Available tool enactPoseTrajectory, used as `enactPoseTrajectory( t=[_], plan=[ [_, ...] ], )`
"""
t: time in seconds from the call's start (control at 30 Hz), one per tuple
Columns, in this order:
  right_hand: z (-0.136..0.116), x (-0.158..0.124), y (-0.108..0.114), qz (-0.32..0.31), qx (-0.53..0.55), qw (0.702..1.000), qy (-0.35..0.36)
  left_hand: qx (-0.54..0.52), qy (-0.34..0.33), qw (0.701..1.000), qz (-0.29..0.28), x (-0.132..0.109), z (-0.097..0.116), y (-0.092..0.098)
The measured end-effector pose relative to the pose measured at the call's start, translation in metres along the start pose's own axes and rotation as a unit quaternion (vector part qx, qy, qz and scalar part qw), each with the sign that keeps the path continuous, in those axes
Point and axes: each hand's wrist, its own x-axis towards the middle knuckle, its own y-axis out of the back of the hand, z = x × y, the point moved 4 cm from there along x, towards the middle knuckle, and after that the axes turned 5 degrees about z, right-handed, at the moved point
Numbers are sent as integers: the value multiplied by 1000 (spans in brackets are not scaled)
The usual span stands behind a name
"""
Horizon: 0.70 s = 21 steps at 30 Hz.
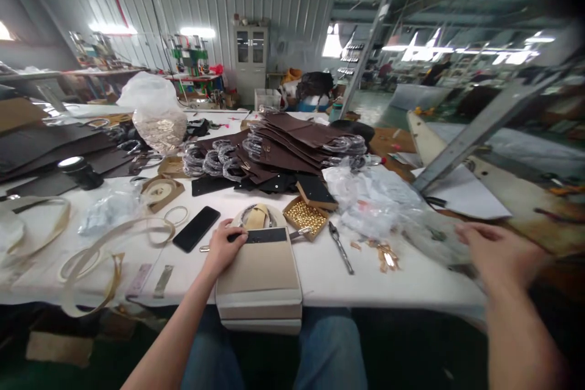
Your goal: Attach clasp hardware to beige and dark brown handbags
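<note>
A beige handbag (260, 265) lies at the front edge of the table, partly over my lap, with a dark panel (267, 235) along its top. My left hand (223, 247) grips the bag's upper left side, fingers curled over the dark panel. Behind the panel a handle wrapped in clear film with a cream strip (256, 217) shows. Off to the right, my right hand (503, 250) is raised beside the clear plastic bags, thumb and fingers drawn together. It is blurred, and anything in the pinch is too small to make out.
A box of gold studs (305, 218), a metal hand tool (340, 248) and gold pieces (387, 257) lie right of the bag. A phone (196, 228) and strap loops (91, 256) lie left. Stacked brown bag panels (292, 143) stand behind; a metal post (479, 128) slants at right.
</note>
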Motion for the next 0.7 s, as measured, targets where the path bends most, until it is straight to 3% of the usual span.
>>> enactPoseTrajectory(
  t=[0.07, 0.17, 0.27, 0.33, 0.47, 0.7],
  plan=[
    [-25, -45, -6, 28, 77, 996, -41, 7, 4, 1000, -1, 0, -2, -1],
    [-81, -133, -52, -118, 166, 977, -63, 11, 1, 1000, -3, -1, 0, 0],
    [-139, -222, -114, -298, 205, 927, -98, 12, 1, 1000, 4, -1, 1, 1],
    [-169, -263, -148, -355, 240, 897, -111, 16, 2, 1000, 12, -1, 1, 2],
    [-205, -304, -187, -383, 265, 877, -115, 17, 7, 1000, 11, -3, 2, 4],
    [-229, -326, -211, -409, 243, 877, -67, 32, 21, 999, 27, -7, 10, 8]
  ],
)
